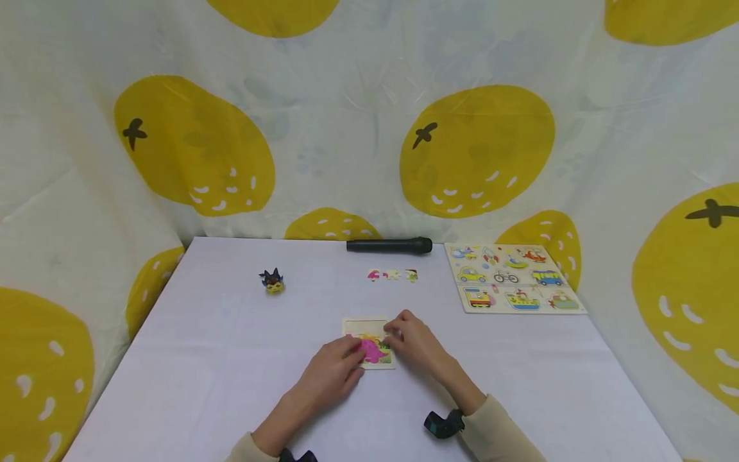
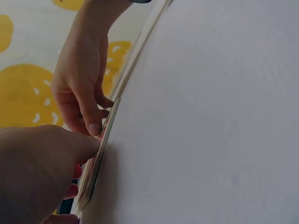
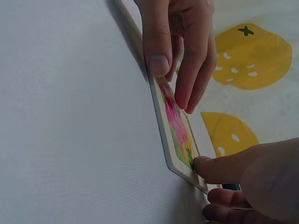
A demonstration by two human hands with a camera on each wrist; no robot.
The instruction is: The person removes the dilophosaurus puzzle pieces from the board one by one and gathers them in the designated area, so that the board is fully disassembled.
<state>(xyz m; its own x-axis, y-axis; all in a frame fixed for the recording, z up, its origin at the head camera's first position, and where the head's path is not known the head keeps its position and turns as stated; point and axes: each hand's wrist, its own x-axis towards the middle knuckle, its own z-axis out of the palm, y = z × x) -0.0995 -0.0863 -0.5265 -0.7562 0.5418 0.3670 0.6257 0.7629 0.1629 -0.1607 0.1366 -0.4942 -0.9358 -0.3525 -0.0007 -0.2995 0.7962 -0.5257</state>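
A small jigsaw puzzle [image 1: 375, 351] with a pink dinosaur in a pale wooden frame lies flat on the table. My left hand [image 1: 331, 371] holds it at its left side, the fingertips over the pink part. In the right wrist view the left thumb [image 3: 159, 64] sits at the frame's edge and the fingers bend over the picture. My right hand [image 1: 420, 345] grips the opposite side, with thumb and fingers at the edge near the upper corner. A bare strip of backing shows along the puzzle's far side. Three loose puzzle pieces [image 1: 392, 274] lie beyond it.
A black microphone [image 1: 389, 246] lies along the white table's [image 1: 231, 385] far edge. At the back right is a wooden board with vehicle pictures [image 1: 505, 277]. A small dark-and-yellow figure [image 1: 272, 281] stands at the back left. Patterned cloth [image 1: 346, 128] hangs behind.
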